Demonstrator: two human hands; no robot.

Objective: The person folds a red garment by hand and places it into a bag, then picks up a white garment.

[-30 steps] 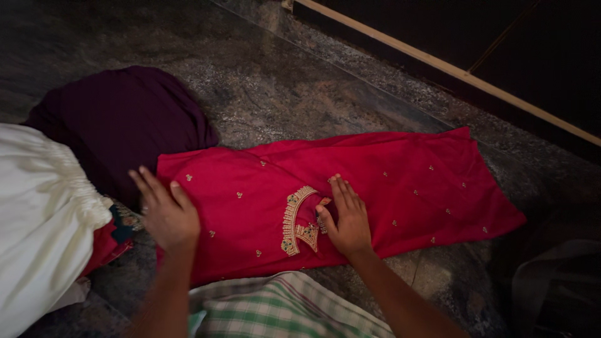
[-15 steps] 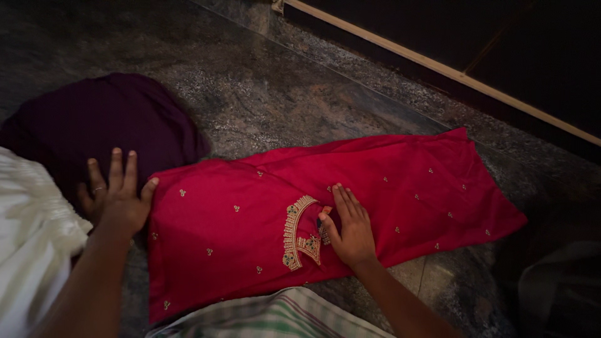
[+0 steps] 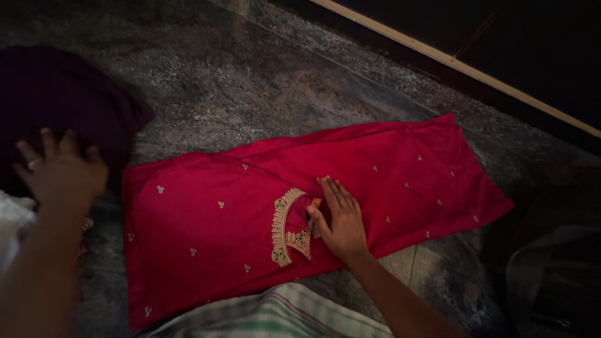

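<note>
Red garment (image 3: pixel 388 181): folded long, flat on the stone floor (image 3: pixel 263 94), gold embroidered neckline (image 3: pixel 283 226) facing up.
Right hand (image 3: pixel 338 220): fingers released and flat, pressing the cloth just beside the embroidery.
Left hand (image 3: pixel 61 172): fingers spread, resting on dark purple cloth (image 3: pixel 62 94) left of the garment.
Near edge: green checked cloth (image 3: pixel 275 316).

folded garment (image 3: pixel 400 181) on floor (image 3: pixel 263 87), right hand (image 3: pixel 341 222) atop
</note>
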